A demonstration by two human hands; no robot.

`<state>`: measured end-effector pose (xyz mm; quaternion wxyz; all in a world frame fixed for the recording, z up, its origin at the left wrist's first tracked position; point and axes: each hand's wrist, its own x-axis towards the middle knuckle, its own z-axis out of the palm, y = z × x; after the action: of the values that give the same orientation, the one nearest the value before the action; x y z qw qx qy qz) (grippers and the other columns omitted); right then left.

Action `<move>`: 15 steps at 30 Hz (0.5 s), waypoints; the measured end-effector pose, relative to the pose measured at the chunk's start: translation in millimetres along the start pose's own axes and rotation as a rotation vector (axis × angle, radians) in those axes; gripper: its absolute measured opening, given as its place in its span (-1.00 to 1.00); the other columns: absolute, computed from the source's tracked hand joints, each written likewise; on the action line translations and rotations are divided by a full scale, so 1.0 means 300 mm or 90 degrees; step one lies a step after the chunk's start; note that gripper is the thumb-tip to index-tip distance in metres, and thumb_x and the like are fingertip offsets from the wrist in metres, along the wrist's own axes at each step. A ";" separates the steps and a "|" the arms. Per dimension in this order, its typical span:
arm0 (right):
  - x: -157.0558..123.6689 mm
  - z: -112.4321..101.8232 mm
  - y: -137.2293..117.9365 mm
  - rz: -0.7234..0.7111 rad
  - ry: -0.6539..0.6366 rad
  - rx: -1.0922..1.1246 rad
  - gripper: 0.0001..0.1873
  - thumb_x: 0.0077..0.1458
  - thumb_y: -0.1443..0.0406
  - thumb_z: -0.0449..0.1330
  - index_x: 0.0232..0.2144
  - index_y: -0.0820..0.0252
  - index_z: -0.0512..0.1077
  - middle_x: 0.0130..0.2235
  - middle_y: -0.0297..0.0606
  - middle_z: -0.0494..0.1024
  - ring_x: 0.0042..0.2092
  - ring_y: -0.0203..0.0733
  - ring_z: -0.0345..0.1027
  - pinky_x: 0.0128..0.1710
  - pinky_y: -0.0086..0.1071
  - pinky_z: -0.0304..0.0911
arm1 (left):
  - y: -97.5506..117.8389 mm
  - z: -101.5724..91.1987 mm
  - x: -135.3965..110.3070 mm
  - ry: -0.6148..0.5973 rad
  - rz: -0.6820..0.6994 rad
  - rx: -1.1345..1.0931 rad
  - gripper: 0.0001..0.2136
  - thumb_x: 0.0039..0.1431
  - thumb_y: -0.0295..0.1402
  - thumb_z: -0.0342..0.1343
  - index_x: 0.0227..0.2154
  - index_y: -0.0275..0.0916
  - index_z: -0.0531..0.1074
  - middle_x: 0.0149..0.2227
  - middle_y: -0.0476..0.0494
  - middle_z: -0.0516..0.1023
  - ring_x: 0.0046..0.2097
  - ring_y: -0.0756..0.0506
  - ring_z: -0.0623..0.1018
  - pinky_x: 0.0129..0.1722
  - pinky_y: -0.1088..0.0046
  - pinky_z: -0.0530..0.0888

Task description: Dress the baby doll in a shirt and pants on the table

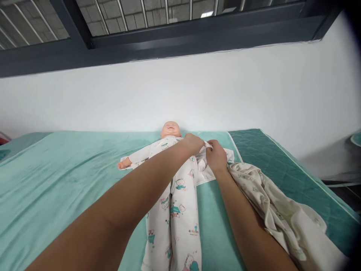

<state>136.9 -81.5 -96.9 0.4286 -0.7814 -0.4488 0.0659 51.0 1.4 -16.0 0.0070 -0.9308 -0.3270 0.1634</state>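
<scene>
A baby doll (170, 130) lies on its back on a teal sheet (56, 177), head toward the wall. It wears a white romper (177, 210) printed with small cartoon figures. My left hand (193, 144) is closed on the romper's fabric at the doll's chest. Just to its right, my right hand (216, 155) pinches the romper's open flap by the doll's far shoulder. The doll's one bare hand (123, 164) sticks out to the left; its other arm is hidden under my hands.
A crumpled cream cloth (279, 210) lies on the bed to the right of my right forearm. A white wall runs behind the bed, with a dark-framed barred window (158, 22) above. The bed's right edge (310, 173) drops to a dark floor.
</scene>
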 end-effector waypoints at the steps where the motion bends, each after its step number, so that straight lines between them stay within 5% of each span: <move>1: 0.000 0.001 0.000 0.005 -0.005 0.003 -0.66 0.14 0.38 0.00 -0.07 0.12 0.43 -0.08 -0.17 0.59 -0.07 -0.01 0.42 -0.12 -0.25 0.16 | 0.010 0.004 0.002 -0.004 0.007 0.011 -0.66 -0.02 -0.43 0.23 -0.11 -0.19 0.53 -0.10 -0.31 0.63 0.00 -0.29 0.57 0.05 0.14 0.42; 9: 0.005 0.009 0.010 0.018 -0.013 0.003 -0.68 0.17 0.32 0.02 -0.05 0.15 0.42 -0.03 -0.09 0.57 -0.03 0.04 0.41 -0.07 -0.19 0.17 | 0.039 0.043 0.019 0.019 0.079 0.063 -0.69 0.08 -0.39 0.14 -0.08 -0.23 0.51 -0.09 -0.33 0.61 -0.04 -0.27 0.58 -0.04 0.21 0.48; 15: 0.000 -0.012 0.018 0.014 0.042 0.096 -0.62 0.08 0.37 -0.02 -0.08 0.17 0.42 -0.08 -0.07 0.57 -0.08 0.04 0.40 -0.08 -0.18 0.18 | 0.009 -0.025 -0.032 0.050 0.083 0.109 -0.65 0.08 -0.41 0.16 -0.03 -0.28 0.46 -0.07 -0.36 0.60 -0.03 -0.28 0.57 -0.05 0.23 0.45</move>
<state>141.9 -85.0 -98.6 0.5002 -0.7532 -0.4199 0.0787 47.8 -5.8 -6.4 0.0890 -0.9517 -0.2500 0.1545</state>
